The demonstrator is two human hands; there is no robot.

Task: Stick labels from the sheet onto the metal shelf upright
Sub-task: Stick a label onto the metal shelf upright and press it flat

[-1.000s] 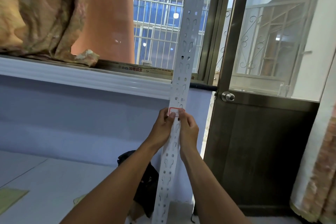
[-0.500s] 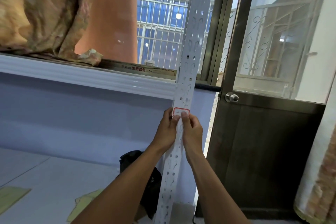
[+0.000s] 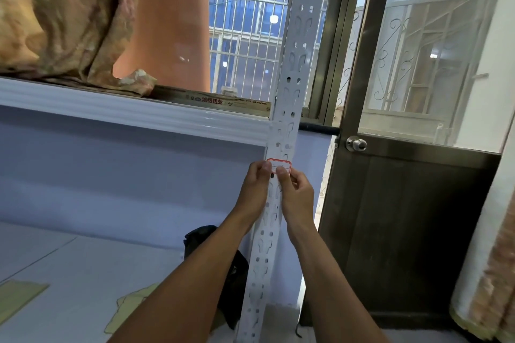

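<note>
At the far left a crumpled brown cloth (image 3: 61, 25) lies on a shelf, above the shelf's white front rail (image 3: 125, 110). Lower down, flat yellow-green sheets (image 3: 19, 296) lie on the pale floor (image 3: 83, 264). A black bag (image 3: 237, 270) sits on the floor just left of the upright, partly hidden by the left arm.

The left hand (image 3: 253, 189) is up at the metal shelf upright (image 3: 294, 64). Its fingers are curled and its thumb sits on the left edge of the label (image 3: 279, 165). The label is white with a red border. It lies on the front of the upright, just under the white rail.

The right hand (image 3: 296, 198) is just beside the left one, on the other side of the upright. Its fingers are curled too, and 1 fingertip presses the bottom of the label. Both hands hold the label against the metal.

To the right stands a dark door (image 3: 404, 231) with a round silver knob (image 3: 356, 144). At the far right edge there is a rolled cloth (image 3: 487, 273)
</note>
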